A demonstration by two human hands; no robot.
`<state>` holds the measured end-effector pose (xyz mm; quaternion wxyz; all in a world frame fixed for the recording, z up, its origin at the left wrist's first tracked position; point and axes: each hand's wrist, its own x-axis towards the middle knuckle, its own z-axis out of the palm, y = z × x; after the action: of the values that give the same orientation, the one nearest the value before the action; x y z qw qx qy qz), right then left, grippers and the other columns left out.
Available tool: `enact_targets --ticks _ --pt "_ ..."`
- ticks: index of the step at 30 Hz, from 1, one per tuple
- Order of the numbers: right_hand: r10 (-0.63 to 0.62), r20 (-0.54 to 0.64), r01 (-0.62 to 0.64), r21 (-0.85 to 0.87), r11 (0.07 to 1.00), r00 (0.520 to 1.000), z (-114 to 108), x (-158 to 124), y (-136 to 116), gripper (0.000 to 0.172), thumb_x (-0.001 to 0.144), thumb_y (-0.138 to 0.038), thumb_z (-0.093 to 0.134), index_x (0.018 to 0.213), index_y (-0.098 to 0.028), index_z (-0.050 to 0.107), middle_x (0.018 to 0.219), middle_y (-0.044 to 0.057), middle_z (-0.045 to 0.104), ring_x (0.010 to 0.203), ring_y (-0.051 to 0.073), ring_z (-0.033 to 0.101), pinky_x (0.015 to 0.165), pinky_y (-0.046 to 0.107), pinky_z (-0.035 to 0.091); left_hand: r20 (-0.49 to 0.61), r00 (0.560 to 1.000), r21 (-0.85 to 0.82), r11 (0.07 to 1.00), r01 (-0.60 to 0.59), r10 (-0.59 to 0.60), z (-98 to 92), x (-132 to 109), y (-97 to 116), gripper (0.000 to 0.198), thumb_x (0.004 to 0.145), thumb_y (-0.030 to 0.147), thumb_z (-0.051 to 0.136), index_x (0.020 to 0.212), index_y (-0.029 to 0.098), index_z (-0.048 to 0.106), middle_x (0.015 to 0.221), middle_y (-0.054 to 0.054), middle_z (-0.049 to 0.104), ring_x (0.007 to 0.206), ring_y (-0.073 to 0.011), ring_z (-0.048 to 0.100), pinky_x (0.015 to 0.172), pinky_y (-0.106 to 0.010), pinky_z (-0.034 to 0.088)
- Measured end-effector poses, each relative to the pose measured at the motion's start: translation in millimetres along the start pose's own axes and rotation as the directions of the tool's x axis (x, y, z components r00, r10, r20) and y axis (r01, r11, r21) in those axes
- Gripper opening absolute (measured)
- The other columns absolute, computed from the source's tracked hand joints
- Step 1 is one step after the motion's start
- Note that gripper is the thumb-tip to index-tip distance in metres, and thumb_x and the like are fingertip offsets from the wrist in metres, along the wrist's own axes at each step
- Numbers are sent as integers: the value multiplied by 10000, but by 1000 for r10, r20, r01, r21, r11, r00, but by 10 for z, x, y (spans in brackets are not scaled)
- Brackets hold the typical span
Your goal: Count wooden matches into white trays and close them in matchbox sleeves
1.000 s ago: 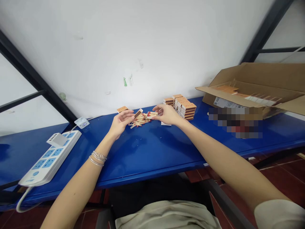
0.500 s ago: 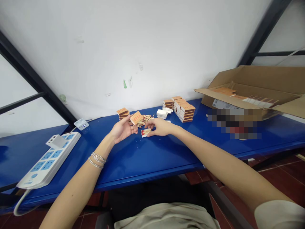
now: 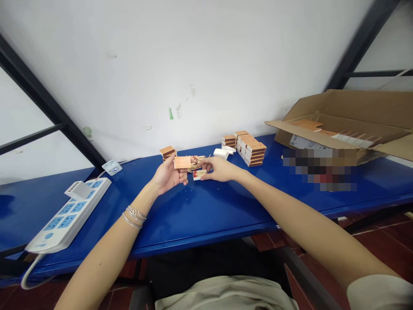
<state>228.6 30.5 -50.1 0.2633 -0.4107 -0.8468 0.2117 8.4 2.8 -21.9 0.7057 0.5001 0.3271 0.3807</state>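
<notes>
My left hand (image 3: 167, 174) holds an orange matchbox sleeve (image 3: 182, 162) flat between its fingers above the blue table (image 3: 200, 206). My right hand (image 3: 218, 168) pinches a white matchbox tray (image 3: 199, 174) filled with red-tipped matches, just right of the sleeve and close to it. Behind both hands lies a loose pile of matches (image 3: 196, 160). A small stack of orange matchboxes (image 3: 167, 151) sits behind my left hand.
Taller stacks of orange matchboxes (image 3: 251, 148) and a few white trays (image 3: 222, 151) stand at the back right. An open cardboard box (image 3: 342, 129) lies at the far right. A white and blue power strip (image 3: 67, 213) rests at the left. The wall is right behind the table.
My right hand drew the filled tray back from the match pile toward me, then raised it beside the sleeve. My left hand turned the sleeve from tilted to flat.
</notes>
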Motion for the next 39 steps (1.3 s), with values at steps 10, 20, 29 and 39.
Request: enact_targets --ticks 10,20,29,39 --pt "-14 -348 50 96 994 937 -37 15 45 396 717 -278 766 1076 -139 673 974 84 711 832 182 660 784 319 537 -152 988 -29 999 -29 25 -40 104 -147 529 966 544 328 1024 130 652 869 -146 702 605 -207 624 636 -384 548" --pt "-90 -319 105 30 994 944 -10 -7 -49 306 720 -267 765 1003 -156 729 963 79 668 801 180 629 772 327 515 -233 972 -98 994 -55 31 -6 135 -189 503 997 484 314 1003 112 654 890 -157 716 704 -218 676 785 -403 577" --pt "-95 -321 137 112 984 942 80 6 -47 356 709 -294 778 1027 -145 725 961 94 679 784 182 634 758 343 528 -369 929 -150 987 -65 5 111 119 -168 507 1028 408 249 1136 33 573 803 -187 716 629 -225 699 709 -393 599" --pt "-48 -187 105 312 944 981 112 48 54 254 705 -377 754 804 -148 706 738 37 703 636 143 618 619 267 465 -407 913 5 1000 -16 16 122 89 -154 348 1018 313 322 1171 93 543 786 -157 729 613 -225 719 629 -358 608"
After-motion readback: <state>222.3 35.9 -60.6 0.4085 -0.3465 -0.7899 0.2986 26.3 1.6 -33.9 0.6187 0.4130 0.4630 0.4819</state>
